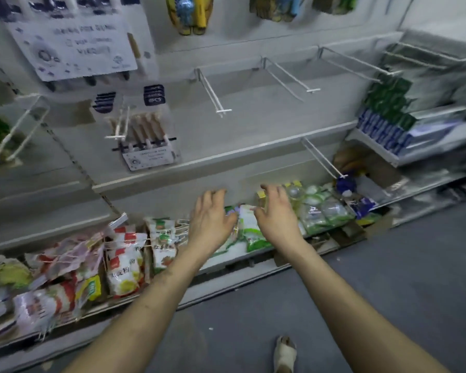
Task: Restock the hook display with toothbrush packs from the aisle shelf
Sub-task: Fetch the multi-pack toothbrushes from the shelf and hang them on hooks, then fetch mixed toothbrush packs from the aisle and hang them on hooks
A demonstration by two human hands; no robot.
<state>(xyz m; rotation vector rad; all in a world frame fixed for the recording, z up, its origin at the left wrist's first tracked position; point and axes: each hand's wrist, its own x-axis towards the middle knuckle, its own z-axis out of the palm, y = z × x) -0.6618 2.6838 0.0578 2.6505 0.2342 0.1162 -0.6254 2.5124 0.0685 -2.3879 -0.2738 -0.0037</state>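
Hovering over the lower shelf (226,261), left hand (213,219) and right hand (277,214) show a released grip, fingers spread, holding nothing. One toothbrush pack (145,138) hangs on a hook (120,125) up left; neighbouring hooks (213,92) stand bare. Pack judged light, stiff-carded, slippery film; best pinched at the top card.

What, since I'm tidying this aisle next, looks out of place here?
Several hooks in the middle hang bare beside the toothbrush packs. At the left end of the bottom shelf, packets lie jumbled and overlapping rather than in rows. Blur hides finer damage.
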